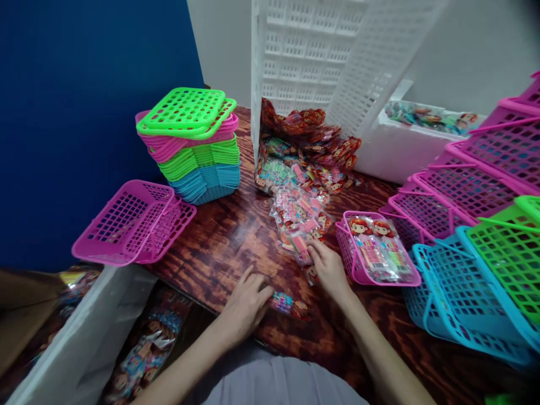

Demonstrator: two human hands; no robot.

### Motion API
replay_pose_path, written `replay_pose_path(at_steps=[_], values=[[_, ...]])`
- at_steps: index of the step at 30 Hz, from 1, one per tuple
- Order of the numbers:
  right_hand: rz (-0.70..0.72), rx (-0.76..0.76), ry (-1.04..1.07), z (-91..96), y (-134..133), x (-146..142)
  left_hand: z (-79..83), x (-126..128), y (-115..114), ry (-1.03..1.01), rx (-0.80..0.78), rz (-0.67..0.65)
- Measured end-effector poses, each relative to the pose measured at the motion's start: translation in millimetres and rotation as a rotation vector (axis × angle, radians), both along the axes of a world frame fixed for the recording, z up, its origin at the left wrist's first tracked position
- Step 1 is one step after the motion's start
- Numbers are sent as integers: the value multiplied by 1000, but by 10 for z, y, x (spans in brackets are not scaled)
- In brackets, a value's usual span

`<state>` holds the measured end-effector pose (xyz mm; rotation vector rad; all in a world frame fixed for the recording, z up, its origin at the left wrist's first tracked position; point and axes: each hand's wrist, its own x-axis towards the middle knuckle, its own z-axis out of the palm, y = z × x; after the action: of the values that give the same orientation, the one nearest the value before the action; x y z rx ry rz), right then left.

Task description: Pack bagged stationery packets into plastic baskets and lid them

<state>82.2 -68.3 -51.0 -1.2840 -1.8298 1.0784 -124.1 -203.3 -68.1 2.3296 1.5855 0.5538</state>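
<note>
Small packing workshop, by all signs. Wood-grained desk [228, 242] serves as workstation: loose heap of small printed clear packets [297, 194] spills from white perforated crate [307, 62] onto desktop. Nested pink, green and blue baskets [202, 174] stacked at left; more pink baskets [459, 185] piled at right, near one filled basket [346, 247] of packets. White box [400, 149] behind holds more bagged goods [430, 117]; further bagged goods in bulk below desk edge. Plain pale wall [225, 45], tall blue panel [93, 112] alongside.
</note>
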Motion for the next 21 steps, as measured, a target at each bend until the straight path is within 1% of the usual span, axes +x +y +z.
replay_pose_path(at_steps=[2, 3, 5, 6, 8, 11, 16, 21], values=[[185, 154, -293, 66, -178, -87, 11, 3, -7, -31, 59, 42], [297, 195, -411, 91, -279, -131, 17, 3, -11, -44, 85, 59], [463, 187, -519, 118, -461, -200, 25, -5, -20, -60, 94, 63], [502, 172, -538, 121, -530, -220, 26, -12, -25, -63, 85, 52], [517, 142, -554, 114, -611, -229, 20, -28, -36, -60, 60, 23], [517, 107, -554, 94, -630, -190, -2, -47, -53, -56, 57, -1], [521, 62, -536, 90, -616, -132, -34, -43, -62, -30, 113, -3], [514, 46, -529, 143, -655, -173, -32, -28, -31, -5, 190, -14]])
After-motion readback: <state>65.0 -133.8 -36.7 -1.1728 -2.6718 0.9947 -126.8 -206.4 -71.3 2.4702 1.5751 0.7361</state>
